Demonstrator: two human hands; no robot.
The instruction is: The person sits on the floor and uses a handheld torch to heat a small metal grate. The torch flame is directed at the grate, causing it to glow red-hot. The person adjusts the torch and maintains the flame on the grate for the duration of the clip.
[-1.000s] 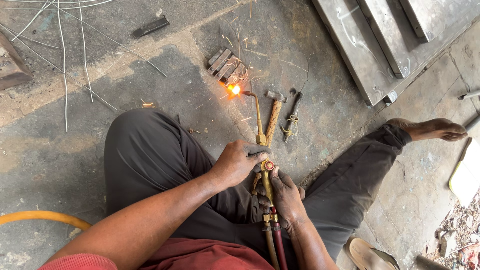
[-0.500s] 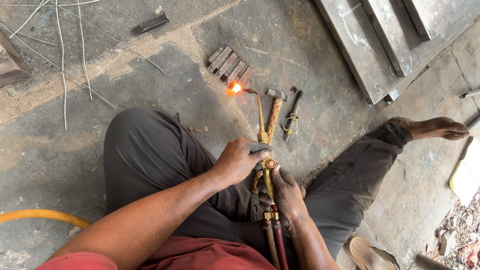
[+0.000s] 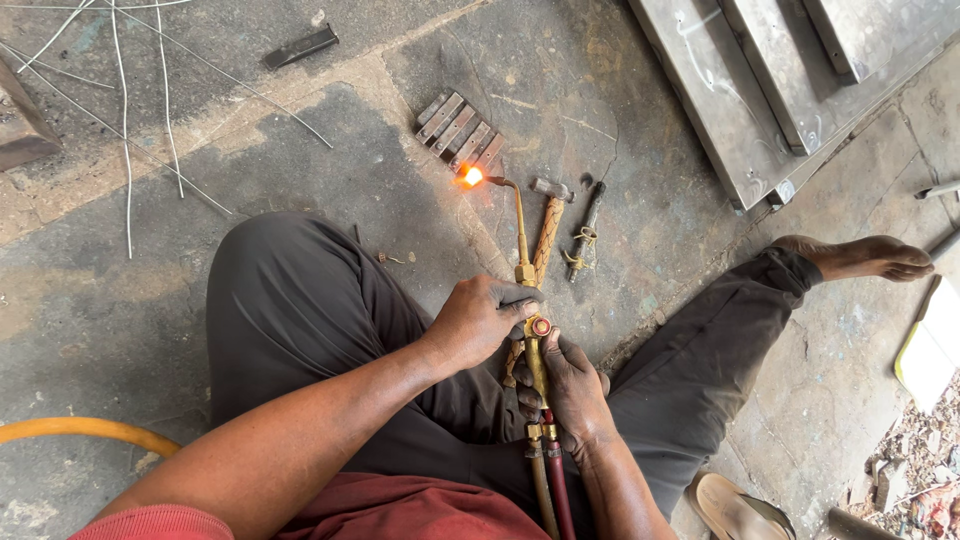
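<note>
I sit on the concrete floor holding a brass gas torch (image 3: pixel 527 290) with both hands. My left hand (image 3: pixel 480 320) grips its body near the red valve knob. My right hand (image 3: pixel 572 392) wraps the handle just above the two hoses (image 3: pixel 550 490). The torch tip points away from me, and a bright orange flame (image 3: pixel 470 177) burns at the near end of a row of several short flat metal bars (image 3: pixel 458 130) lying side by side on the floor.
A wooden-handled hammer (image 3: pixel 547 225) and a dark metal tool (image 3: pixel 583 232) lie right of the torch. Thin wire rods (image 3: pixel 125 110) are scattered at left, a yellow hose (image 3: pixel 85 430) at lower left, grey steel sections (image 3: pixel 770 90) at upper right, a sandal (image 3: pixel 728 505) below.
The flame has shrunk and shifted slightly along the end of the metal bars. Both hands keep their grip on the torch.
</note>
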